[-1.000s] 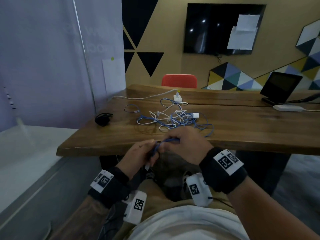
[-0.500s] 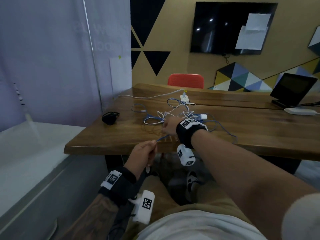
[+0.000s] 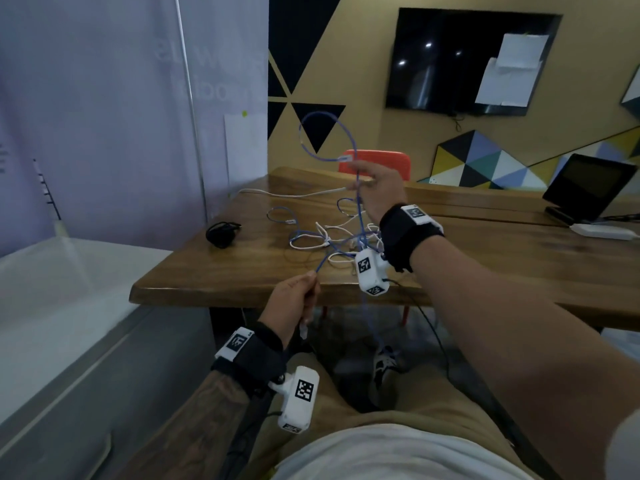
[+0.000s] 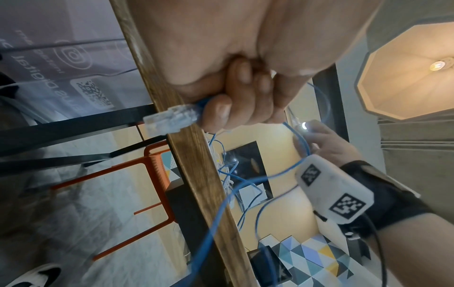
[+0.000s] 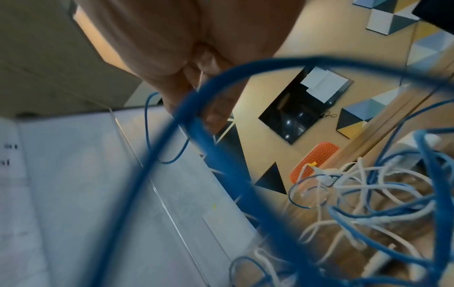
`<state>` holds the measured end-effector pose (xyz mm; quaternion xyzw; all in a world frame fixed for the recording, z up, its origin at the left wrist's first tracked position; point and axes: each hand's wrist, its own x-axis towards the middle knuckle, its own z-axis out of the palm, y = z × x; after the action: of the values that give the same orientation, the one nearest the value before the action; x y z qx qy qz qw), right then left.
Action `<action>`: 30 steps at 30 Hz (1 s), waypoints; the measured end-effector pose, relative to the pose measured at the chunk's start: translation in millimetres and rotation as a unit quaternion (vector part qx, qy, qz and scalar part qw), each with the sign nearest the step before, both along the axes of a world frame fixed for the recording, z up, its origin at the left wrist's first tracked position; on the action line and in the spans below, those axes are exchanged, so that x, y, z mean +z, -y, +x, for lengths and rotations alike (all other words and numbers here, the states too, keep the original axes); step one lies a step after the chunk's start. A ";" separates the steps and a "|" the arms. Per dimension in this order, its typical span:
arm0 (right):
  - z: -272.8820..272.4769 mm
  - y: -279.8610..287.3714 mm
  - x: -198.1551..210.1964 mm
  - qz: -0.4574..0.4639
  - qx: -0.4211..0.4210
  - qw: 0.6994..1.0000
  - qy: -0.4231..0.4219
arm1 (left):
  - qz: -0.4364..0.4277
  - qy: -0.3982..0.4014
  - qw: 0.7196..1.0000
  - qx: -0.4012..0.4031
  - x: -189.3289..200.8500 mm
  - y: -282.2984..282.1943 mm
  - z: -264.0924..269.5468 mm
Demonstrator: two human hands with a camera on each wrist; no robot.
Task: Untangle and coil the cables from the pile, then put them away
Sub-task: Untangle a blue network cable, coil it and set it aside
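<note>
Left hand (image 3: 294, 303) sat just off the near edge of the wooden table (image 3: 485, 271), low, fingers (image 4: 248, 101) curled tight round the blue Ethernet cable (image 3: 346, 136). Left wrist view: the clear RJ45 plug (image 4: 169, 120) stuck out past the curled fingers, free of the grip.

Right hand (image 3: 379, 192) was raised above the table, over the far side of the cable pile (image 3: 332, 240). It held the same blue cable higher along its run, thumb and fingers closed on it; exact finger placement could not be told from the right wrist view, where the cable crossed close to the lens, blurred. Above the right hand the cable stood up in one open loop in the air. Below the hand it dropped to the pile; a strand ran from the pile to the left hand. Another stretch of blue cable hung below the table edge toward the floor.

Pile lay on the table, just below and left of the right hand: blue and white cables intertwined. A small blue loop (image 3: 280, 216) lay at its left side. A white cable (image 3: 294, 195) ran across the table's far left part toward the right hand.

Also noted: a coiled black cable (image 3: 221, 233) near the table's left edge, well apart from the pile; orange chair (image 3: 381, 161) behind the table; wall-mounted screen (image 3: 450, 57); small black display (image 3: 595, 188) and a white box (image 3: 602, 232) at the far right.
</note>
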<state>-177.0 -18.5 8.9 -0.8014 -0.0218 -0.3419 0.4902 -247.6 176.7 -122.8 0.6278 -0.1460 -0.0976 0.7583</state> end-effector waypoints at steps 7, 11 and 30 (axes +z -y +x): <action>-48.0 30.6 17.1 0.006 -0.081 0.995 0.058 | -0.018 -0.007 1.000 -0.014 9.5 -1.7 -4.3; -87.0 41.1 -0.1 -0.033 -0.065 0.997 0.006 | -0.029 -0.005 0.999 -0.042 26.4 -3.0 -5.8; -163.3 18.4 -33.8 -0.257 -0.092 0.961 -0.047 | 0.031 0.075 0.988 -0.132 72.9 -7.3 -18.5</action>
<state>-340.4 -36.9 -24.9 -0.9140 -0.0126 -0.3306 0.2348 -266.0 184.0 -49.9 0.6315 -0.2807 -0.1542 0.7062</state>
